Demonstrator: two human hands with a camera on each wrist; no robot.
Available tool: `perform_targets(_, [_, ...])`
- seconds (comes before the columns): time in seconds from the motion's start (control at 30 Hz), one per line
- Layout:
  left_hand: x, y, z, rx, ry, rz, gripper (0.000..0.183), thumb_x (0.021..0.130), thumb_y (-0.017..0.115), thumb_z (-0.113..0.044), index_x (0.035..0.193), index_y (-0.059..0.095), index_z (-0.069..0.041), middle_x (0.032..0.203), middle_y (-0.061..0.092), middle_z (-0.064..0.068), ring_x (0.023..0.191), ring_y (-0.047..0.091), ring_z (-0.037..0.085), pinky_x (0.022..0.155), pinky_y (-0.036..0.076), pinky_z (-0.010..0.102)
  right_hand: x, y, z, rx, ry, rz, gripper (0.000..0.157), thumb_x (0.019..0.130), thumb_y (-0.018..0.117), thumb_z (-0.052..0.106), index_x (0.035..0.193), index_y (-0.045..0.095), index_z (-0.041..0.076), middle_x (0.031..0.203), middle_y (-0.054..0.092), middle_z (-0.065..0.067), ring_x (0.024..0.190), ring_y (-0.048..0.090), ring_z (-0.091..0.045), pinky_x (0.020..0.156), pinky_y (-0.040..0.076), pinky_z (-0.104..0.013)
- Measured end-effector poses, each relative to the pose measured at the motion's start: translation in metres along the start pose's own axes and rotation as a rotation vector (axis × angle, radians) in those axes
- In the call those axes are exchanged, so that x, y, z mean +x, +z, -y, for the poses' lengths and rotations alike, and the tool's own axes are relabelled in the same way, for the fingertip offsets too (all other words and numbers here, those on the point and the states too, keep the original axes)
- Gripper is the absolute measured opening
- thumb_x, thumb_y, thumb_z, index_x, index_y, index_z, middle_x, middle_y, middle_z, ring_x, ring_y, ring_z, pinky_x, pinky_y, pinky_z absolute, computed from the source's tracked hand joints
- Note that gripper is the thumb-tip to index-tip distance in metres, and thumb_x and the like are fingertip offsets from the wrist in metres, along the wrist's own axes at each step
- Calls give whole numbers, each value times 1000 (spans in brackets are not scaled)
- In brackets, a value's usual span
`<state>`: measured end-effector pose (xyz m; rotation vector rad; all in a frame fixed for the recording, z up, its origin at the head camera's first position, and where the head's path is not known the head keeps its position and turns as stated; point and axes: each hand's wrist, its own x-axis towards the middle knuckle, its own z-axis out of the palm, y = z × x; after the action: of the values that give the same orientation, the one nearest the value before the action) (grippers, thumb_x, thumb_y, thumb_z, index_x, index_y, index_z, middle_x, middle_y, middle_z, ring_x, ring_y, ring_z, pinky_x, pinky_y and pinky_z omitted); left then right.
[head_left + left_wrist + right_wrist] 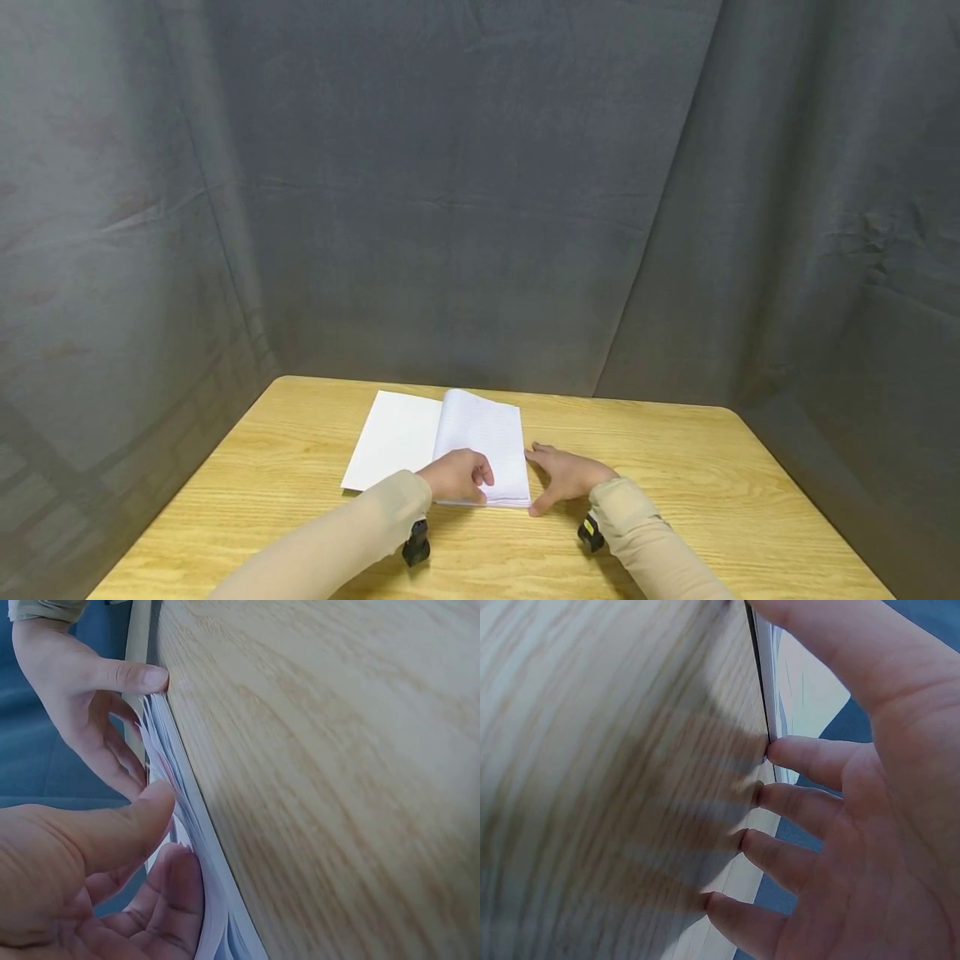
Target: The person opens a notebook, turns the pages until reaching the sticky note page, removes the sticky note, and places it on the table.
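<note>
An open notebook (483, 433) lies on the table, its left side a plain white sheet (393, 437) and its right side a stack of faintly lined pages. My left hand (456, 477) is over the lower part of the right-hand pages, fingers loosely bent. In the left wrist view its thumb (154, 806) and fingertips stand apart beside the page edges (202, 847); whether they touch the paper is hard to tell. At the notebook's right edge, my right hand (572, 475) has its fingers spread. The right wrist view shows its thumb and a finger (810, 757) touching that edge.
The notebook and both hands are on a light wood-grain table (675, 467) with rounded far corners. Grey cloth (465, 208) hangs behind the table and along both sides. A small black device (416, 543) is strapped under each wrist.
</note>
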<state>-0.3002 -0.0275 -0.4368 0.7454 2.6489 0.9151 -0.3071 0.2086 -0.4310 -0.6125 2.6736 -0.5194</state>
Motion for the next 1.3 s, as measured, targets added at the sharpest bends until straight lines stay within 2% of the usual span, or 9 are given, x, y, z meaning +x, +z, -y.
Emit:
perform_targets(0.27, [0,-2,0,21,4,4,10,87,67,-1,88,64,-10,78,58,-3,70,49,9,66,42,24,1,0,0,0,-3,3,102,70,84,40,149,32,2,156,23,-24,143,25,-42,112,26,-57])
perform_targets(0.37, [0,-1,2,33,18,-9,16,89,61,3,96,64,-12,80,58,-2,69,49,9,63,42,24,1,0,0,-5,-4,2,102,70,84,40,149,33,2,156,23,-23,142,25,-42,112,27,-57])
perform_targets(0.57, [2,0,6,37,69,-24,39,88,55,10,112,63,-20,64,43,-4,54,36,7,50,32,21,1,0,0,0,-5,4,102,70,84,40,149,32,3,156,23,-24,142,25,-43,111,27,-59])
perform_targets(0.63, [2,0,7,44,83,-31,40,87,53,10,108,67,-21,61,39,-5,53,33,7,50,29,20,1,0,1,-3,-1,8,102,70,84,41,149,32,3,156,23,-24,142,25,-42,111,27,-59])
perform_targets(0.73, [2,0,6,22,77,-35,34,86,53,10,99,72,-16,57,37,-6,51,32,6,49,29,20,1,-1,2,-9,-2,9,101,70,83,41,149,32,3,156,23,-24,142,25,-42,111,27,-58])
perform_targets(0.83, [2,0,6,-13,54,-39,25,87,56,7,92,73,-11,59,42,-6,48,35,5,49,32,19,1,-1,2,-12,-7,8,102,70,83,41,149,32,3,156,23,-25,142,26,-42,111,27,-58])
perform_targets(1.03, [3,2,6,-65,31,-53,12,85,65,2,87,72,-7,60,55,-3,52,48,6,52,40,20,0,-1,2,-7,-13,9,102,71,83,40,149,31,2,156,22,-25,143,25,-43,111,26,-58])
perform_targets(1.3, [2,1,5,-129,19,-86,11,80,69,4,86,73,-5,62,56,-2,53,51,8,53,43,21,-1,-1,2,4,-8,8,102,70,84,40,149,31,2,156,22,-25,143,24,-43,111,25,-59])
